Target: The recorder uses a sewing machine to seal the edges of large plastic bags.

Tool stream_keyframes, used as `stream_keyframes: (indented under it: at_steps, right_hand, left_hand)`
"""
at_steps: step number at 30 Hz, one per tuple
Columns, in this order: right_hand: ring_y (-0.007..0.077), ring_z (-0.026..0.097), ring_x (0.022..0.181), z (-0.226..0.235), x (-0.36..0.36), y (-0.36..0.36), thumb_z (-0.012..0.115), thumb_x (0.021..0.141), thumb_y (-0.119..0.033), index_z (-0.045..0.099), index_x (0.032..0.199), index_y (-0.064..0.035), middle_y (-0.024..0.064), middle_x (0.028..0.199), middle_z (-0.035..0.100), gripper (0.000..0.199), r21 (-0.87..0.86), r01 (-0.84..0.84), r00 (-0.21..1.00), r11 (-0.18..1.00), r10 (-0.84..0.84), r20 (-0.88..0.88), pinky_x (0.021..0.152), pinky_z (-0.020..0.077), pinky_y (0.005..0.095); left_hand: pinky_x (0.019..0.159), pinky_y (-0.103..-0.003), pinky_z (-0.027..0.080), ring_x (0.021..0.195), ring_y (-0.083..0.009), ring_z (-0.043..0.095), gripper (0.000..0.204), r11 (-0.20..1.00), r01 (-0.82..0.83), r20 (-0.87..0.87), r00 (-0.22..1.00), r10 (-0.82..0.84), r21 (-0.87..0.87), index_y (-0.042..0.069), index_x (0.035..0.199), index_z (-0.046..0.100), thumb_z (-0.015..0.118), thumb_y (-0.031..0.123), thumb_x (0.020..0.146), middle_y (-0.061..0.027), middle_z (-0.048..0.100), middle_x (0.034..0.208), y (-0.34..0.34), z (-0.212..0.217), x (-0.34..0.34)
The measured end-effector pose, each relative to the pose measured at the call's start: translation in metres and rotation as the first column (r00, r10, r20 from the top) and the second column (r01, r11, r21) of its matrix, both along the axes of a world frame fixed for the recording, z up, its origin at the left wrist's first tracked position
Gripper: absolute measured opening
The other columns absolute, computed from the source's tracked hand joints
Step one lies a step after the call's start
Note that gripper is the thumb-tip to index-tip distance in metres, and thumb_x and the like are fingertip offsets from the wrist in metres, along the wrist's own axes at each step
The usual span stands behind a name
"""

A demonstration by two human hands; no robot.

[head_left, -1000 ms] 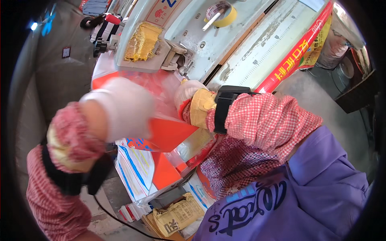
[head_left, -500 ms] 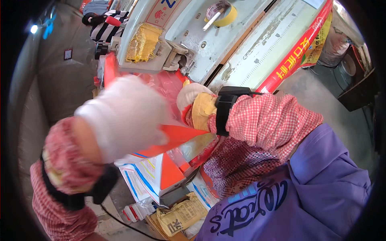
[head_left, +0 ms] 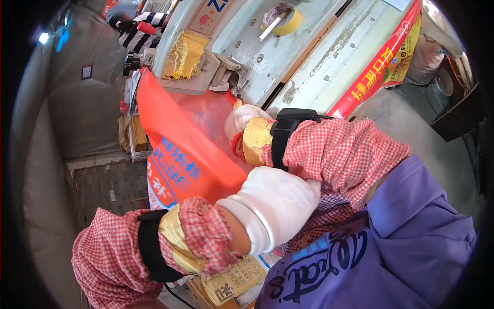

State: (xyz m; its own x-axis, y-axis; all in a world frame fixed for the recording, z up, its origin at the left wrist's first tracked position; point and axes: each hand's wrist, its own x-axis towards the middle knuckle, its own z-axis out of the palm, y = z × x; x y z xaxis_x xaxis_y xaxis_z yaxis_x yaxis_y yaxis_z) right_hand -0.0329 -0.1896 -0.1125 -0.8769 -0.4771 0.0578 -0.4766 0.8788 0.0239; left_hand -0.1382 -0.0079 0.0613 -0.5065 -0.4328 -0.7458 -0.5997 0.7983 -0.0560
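Pale worn machine bed above grey floor; both gloved hands, left and right, closed on orange bag.

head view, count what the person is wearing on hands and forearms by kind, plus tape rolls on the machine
white gloves: 2 (left hand, right hand)
red checked sleeve covers: 2 (left, right)
black wrist bands: 2 (left, right)
yellow tape roll: 1
total: 7

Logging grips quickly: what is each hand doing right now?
Left hand: closed on the orange bag.
Right hand: on the bag by the machine; grip cannot be told.
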Motion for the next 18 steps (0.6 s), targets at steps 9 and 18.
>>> stream_keyframes:
  at_steps: [9, 18]
  right_hand:
    - [0.0275, 0.055, 0.053, 0.035, -0.041, 0.068, 0.061, 0.069, -0.009, 0.061, 0.067, -0.0077, 0.0062, 0.057, 0.055, 0.003, -0.222, -0.392, 0.863, 0.893, 0.44, 0.248, 0.047, 0.0441, 0.0415]
    - [0.0278, 0.06, 0.056, 0.025, -0.09, 0.114, 0.052, 0.074, -0.011, 0.062, 0.076, -0.0026, 0.0156, 0.063, 0.058, 0.013, -0.704, -0.697, 0.216, 0.134, 0.976, -0.028, 0.045, 0.0453, 0.0391]
  left_hand:
    - [0.064, -0.037, 0.045, 0.064, -0.0306, 0.053, 0.033, 0.896, 0.3, 0.139, 0.953, -0.268, -0.326, 0.007, 0.086, 0.062, 0.069, 0.023, 0.057, -0.0091, 0.057, 0.068, -0.087, 0.088, 0.038]
    - [0.051, -0.037, 0.048, 0.057, -0.0245, 0.06, 0.01, 0.992, 0.08, -0.239, 0.969, -0.054, 0.1, 0.012, 0.061, 0.057, 0.054, 0.017, 0.069, -0.0067, 0.057, 0.057, 0.01, 0.013, 0.035]
